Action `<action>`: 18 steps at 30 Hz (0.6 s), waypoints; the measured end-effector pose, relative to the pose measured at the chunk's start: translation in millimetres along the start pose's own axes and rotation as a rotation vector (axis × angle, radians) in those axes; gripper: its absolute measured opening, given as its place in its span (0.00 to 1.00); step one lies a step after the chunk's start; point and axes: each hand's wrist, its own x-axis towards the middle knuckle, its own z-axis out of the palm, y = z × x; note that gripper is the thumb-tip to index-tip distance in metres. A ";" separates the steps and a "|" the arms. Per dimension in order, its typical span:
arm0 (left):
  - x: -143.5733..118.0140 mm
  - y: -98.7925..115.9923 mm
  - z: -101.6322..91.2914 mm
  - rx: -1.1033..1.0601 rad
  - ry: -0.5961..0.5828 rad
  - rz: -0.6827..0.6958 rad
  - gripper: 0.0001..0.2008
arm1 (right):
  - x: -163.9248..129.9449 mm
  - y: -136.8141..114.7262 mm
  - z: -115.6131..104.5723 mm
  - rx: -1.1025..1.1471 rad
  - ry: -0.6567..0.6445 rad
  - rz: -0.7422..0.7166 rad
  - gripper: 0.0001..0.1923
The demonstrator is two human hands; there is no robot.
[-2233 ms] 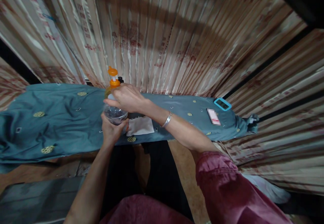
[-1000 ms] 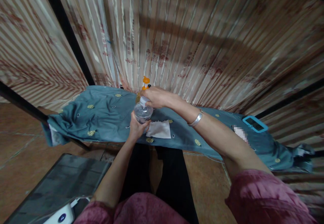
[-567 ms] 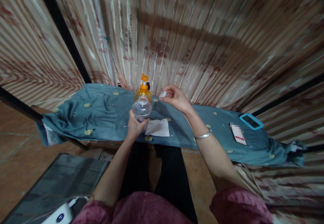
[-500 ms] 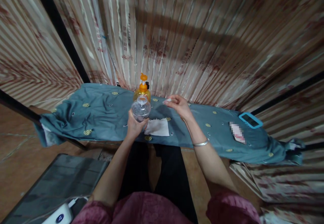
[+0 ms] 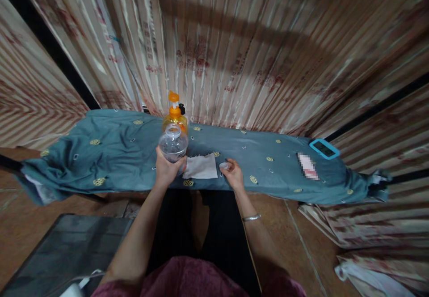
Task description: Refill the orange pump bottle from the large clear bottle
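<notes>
Our left hand (image 5: 167, 170) wraps firmly around a clear plastic bottle (image 5: 173, 146), its uncapped mouth facing up, just left of a white cloth (image 5: 201, 167) on the teal-covered table (image 5: 124, 158). Our right hand (image 5: 235, 176) pinches a small white cap (image 5: 224, 166) just right of the cloth; we cannot tell whether it touches the table. Behind the bottle stands an orange pump dispenser (image 5: 174, 112).

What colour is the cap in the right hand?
The cap looks white; head view shows it.

dim light; broad shadow (image 5: 234, 18) across the curtain (image 5: 214, 64); edges stretched.
</notes>
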 end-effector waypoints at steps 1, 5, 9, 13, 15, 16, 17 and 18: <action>-0.2 0.9 0.1 -0.001 -0.001 -0.006 0.44 | -0.2 -1.3 0.4 -0.061 -0.019 0.005 0.17; -0.7 2.6 0.1 -0.014 0.000 -0.019 0.43 | -7.0 -10.1 -2.1 -0.282 -0.060 -0.006 0.20; -0.9 3.3 -0.4 0.001 0.001 -0.034 0.43 | -19.0 -15.2 -6.1 -0.450 -0.053 -0.067 0.21; -1.8 6.5 -1.2 -0.005 -0.008 -0.011 0.43 | -25.6 -15.3 -6.1 -0.544 -0.057 -0.124 0.20; -2.2 7.6 -1.5 0.001 -0.014 0.001 0.42 | -24.5 -14.5 -7.0 -0.570 -0.060 -0.147 0.20; -2.3 7.6 -1.6 0.006 -0.015 0.002 0.41 | -23.1 -13.8 -8.3 -0.580 -0.057 -0.153 0.20; -2.2 7.2 -1.6 0.009 -0.015 0.001 0.42 | -21.5 -12.9 -10.4 -0.589 -0.050 -0.155 0.19; -2.1 6.3 -1.5 0.009 -0.013 -0.001 0.42 | -19.8 -11.8 -13.2 -0.597 -0.039 -0.151 0.19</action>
